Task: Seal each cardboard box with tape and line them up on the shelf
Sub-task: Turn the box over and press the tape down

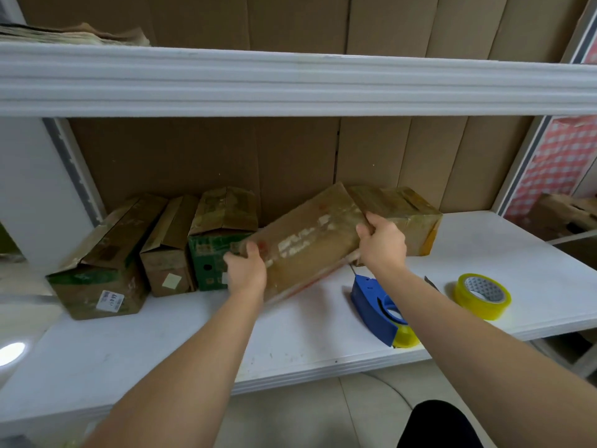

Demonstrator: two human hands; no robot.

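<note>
A long brown cardboard box (307,237) is held tilted above the white shelf (193,334), its left end lower. My left hand (247,270) grips its near left corner and my right hand (382,240) grips its right end. Three boxes stand in a row at the shelf's left: a brown and green one (103,270), a narrow brown one (169,250) and a green-fronted one (219,234). Another brown box (407,218) lies behind my right hand. A blue tape dispenser (378,305) with yellow tape lies under my right forearm.
A loose roll of yellowish tape (483,295) lies on the shelf at the right. An upper white shelf (290,82) overhangs the work area. Brown cardboard sheets (226,163) line the back. A red checked cloth (562,163) hangs beyond the right upright.
</note>
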